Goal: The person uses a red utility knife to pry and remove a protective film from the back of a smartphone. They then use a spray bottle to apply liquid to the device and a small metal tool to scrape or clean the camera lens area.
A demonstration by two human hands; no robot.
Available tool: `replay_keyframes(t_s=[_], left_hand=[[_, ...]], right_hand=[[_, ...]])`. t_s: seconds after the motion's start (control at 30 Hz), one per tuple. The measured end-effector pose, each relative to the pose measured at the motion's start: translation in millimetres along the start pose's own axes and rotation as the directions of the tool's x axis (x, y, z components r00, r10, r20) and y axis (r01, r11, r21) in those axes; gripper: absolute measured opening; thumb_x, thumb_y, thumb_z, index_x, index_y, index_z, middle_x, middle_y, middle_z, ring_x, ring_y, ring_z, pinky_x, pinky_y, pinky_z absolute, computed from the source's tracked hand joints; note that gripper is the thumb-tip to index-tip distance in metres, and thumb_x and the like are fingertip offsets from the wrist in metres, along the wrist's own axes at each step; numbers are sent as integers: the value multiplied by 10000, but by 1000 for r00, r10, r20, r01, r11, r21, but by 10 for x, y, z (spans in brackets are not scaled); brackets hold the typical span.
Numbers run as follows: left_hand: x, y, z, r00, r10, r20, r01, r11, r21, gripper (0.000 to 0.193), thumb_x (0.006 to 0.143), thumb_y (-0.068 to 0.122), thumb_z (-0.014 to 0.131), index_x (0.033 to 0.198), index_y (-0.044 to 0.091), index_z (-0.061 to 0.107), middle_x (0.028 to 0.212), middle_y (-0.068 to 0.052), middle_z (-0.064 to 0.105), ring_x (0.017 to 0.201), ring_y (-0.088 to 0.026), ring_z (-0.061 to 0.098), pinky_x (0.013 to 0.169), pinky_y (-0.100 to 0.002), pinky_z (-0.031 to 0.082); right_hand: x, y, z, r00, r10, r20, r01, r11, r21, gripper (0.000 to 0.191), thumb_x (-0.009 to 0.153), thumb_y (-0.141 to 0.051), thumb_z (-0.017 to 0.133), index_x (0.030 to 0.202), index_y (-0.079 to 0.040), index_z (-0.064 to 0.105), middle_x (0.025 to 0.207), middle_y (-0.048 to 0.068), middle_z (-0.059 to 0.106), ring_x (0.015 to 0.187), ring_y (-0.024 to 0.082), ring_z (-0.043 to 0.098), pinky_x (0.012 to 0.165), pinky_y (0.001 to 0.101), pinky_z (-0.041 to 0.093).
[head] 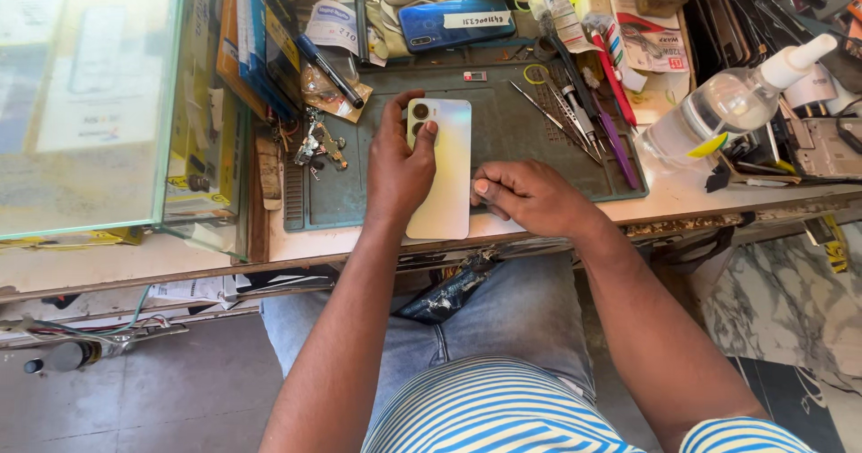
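Head view shows a pale, iridescent smartphone [442, 170] lying back-up on the green work mat [530, 143], its lower end over the mat's near edge. The left hand [398, 167] clasps its left edge, thumb curled over the back just beside the 2 camera lenses. The right hand [525, 194] rests against the right edge, fingers curled, gripping nothing I can make out. The glossy back looks slippery, thin, stiff and likely fragile; holding by both long edges seems safest.

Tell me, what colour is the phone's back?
The phone is pearly white with an iridescent sheen, in the head view.
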State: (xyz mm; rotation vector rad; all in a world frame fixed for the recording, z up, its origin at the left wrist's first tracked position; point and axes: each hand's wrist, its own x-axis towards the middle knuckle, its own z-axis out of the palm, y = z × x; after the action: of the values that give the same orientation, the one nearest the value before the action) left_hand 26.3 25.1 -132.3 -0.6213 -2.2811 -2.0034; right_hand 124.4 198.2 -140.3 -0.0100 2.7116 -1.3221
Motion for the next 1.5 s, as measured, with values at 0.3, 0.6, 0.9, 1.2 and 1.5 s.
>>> replay_keyframes(t_s=[0.3,0.6,0.9,1.2,1.5], left_hand=[[-26,-70,23,1000,7,-9,-6,994,109,376,960,82,678,1323,111,583,1016,-127,758,894,-220,732,799,-350,552],[26,-40,42,998,28,-52,-25,998,65,340,976,72,669,1306,104,595,1085,-146,736,960,-217,736,791,-348,568],[22,-20,38,994,-29,-104,32,999,30,340,978,87,655,1309,111,583,973,-108,753,838,-174,730,746,-332,570],[27,-16,39,987,-102,-124,107,994,33,341,981,91,658,1313,122,587,917,-99,747,808,-157,713,721,-322,555],[39,-14,50,987,-60,-152,61,998,6,324,993,75,646,1310,98,585,968,-117,749,850,-170,719,745,-325,569]], right_hand=[[-30,-54,53,993,-99,-58,87,979,-185,196,936,-265,658,951,-82,728,774,83,747,698,270,720,645,413,521],[-87,-59,72,990,-134,-30,123,963,-238,191,933,-267,682,919,-82,730,739,110,709,674,289,688,624,433,502],[-91,-72,33,984,-175,33,178,967,-184,192,939,-247,666,884,-78,738,738,86,691,679,250,670,636,411,492],[-70,-28,22,986,-153,69,163,969,-183,233,949,-282,658,864,-80,737,730,97,665,706,251,667,659,415,498],[-76,27,48,973,-224,58,231,954,-191,240,959,-273,656,838,-78,727,739,97,664,739,267,668,679,424,508]])
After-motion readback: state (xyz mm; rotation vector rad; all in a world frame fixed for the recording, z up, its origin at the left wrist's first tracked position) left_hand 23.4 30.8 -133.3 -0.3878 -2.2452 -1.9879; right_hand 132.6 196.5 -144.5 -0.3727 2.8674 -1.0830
